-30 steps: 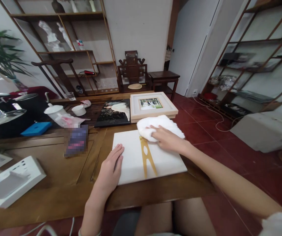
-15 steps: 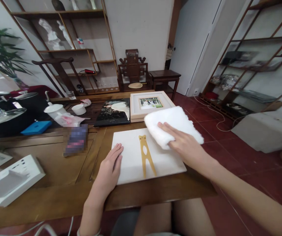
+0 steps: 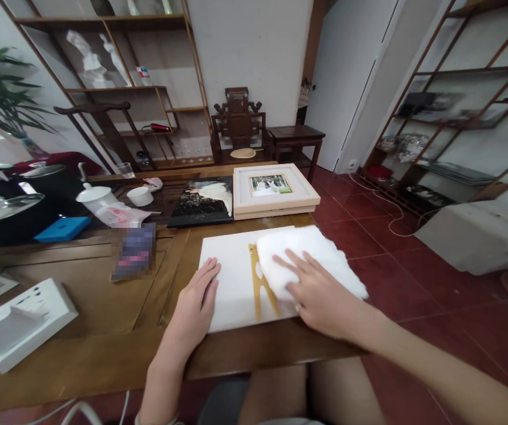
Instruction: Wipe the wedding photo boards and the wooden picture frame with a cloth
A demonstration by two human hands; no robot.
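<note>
A person's left hand (image 3: 195,301) is resting open, grasping nothing, on a white board's (image 3: 228,289) left edge; between the hands I am seeing a yellow figure (image 3: 257,298), partly hidden by a white cloth (image 3: 313,245) lying under the right hand (image 3: 318,289), its fingers spreading unclenched.

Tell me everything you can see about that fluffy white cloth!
The cloth is plain white and looks soft and fuzzy, like towelling, with a wavy, uneven edge. It seems thick, perhaps folded, and lies spread out rather than bunched up. It covers the right part of the white board and some of the yellow shape there, and one corner sticks out past the board's right side. The person's right hand rests on it, fingers spread.
</note>
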